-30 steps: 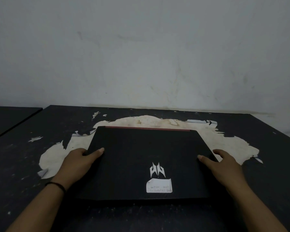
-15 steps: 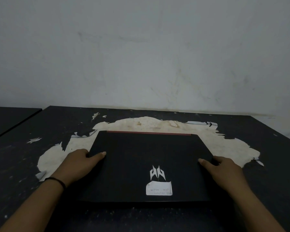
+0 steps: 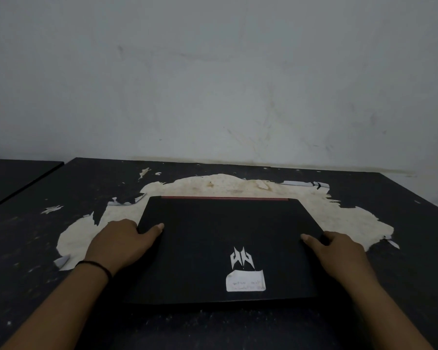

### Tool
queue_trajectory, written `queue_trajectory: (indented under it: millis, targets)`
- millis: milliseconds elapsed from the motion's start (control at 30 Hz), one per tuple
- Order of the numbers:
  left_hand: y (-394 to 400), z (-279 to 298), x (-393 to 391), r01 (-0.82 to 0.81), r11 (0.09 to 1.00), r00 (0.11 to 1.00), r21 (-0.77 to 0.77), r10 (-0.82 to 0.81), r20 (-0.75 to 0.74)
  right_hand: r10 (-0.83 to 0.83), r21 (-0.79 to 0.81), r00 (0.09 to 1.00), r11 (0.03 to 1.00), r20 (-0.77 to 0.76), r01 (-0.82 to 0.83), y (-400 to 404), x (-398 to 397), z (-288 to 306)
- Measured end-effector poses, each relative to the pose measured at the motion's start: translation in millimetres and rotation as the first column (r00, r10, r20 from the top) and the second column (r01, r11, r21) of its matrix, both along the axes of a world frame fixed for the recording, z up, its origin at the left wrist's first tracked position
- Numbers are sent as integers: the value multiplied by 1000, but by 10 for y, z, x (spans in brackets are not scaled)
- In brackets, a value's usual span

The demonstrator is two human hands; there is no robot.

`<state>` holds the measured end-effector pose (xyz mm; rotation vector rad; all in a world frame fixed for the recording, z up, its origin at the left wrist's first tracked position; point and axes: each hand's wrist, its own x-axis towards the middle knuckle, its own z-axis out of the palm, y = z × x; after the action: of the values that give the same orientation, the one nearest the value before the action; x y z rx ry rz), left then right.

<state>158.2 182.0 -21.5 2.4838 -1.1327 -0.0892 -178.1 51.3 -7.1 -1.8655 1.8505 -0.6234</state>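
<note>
A closed black laptop (image 3: 220, 238) lies flat on the dark table (image 3: 402, 223), with a silver logo and a white sticker (image 3: 245, 281) on its lid and a red strip along its far edge. My left hand (image 3: 119, 243) grips the laptop's left edge, thumb on the lid and fingers curled around the side. My right hand (image 3: 339, 251) grips the right edge the same way. A black band circles my left wrist.
The table's black surface has peeled off around the laptop, leaving a large pale patch (image 3: 352, 218). A grey wall (image 3: 213, 84) stands right behind the table. A second dark table (image 3: 13, 175) adjoins at the far left.
The laptop and both hands have shifted slightly toward me on the table. The grip of both hands is unchanged.
</note>
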Motion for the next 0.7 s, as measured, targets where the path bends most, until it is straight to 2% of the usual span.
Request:
queue_trajectory:
  millis: [233,400,700]
  targets:
    - [19,19,20,18,999,997,39,-21,79,16,-36,998,999,-67,-19,1,21,-53]
    - [8,27,56,42,998,999,55,-43,10,26,-48,996,998,-87,-31,13,28,-59]
    - [-30,12,18,-1,1000,998,23,-1,66,-12,-99,989,995,-151,-3,-7,25,-93]
